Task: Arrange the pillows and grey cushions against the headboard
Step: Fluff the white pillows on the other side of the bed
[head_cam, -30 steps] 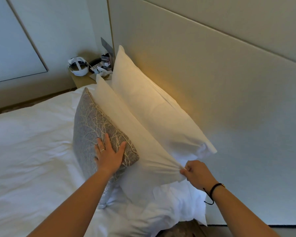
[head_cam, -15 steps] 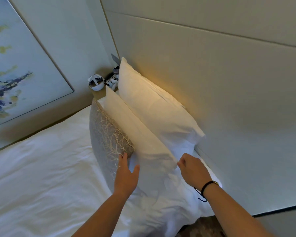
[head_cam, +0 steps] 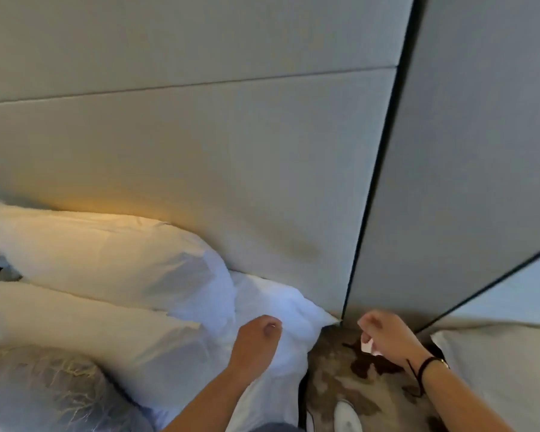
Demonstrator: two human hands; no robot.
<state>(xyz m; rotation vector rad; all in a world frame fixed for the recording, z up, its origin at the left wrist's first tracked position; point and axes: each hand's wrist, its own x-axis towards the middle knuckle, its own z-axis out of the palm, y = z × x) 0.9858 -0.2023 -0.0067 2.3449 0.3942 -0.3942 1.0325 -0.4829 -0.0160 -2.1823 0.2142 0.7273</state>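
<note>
Head view. Two white pillows stand in a row on the bed: the rear pillow (head_cam: 106,254) leans against the padded headboard (head_cam: 231,151), and the front pillow (head_cam: 85,335) lies just before it, touching it. A grey cushion (head_cam: 44,391) with a pale thread pattern rests in front of both, at the lower left. The white bedding (head_cam: 278,310) bunches at the bed's corner, which ends at the dark vertical seam (head_cam: 374,182) of the wall panels. Right of that corner lies open patterned carpet (head_cam: 349,388), with a white shoe (head_cam: 346,416) on it and a second bed's edge (head_cam: 496,369) at far right.

The left hand (head_cam: 256,341), fingers curled down, presses on the bedding just right of the front pillow's end; whether it pinches fabric cannot be told. The right hand (head_cam: 384,335), with a dark wristband (head_cam: 424,366), hangs over the carpet, loosely closed around a small white scrap (head_cam: 367,346), clear of pillows and cushion.
</note>
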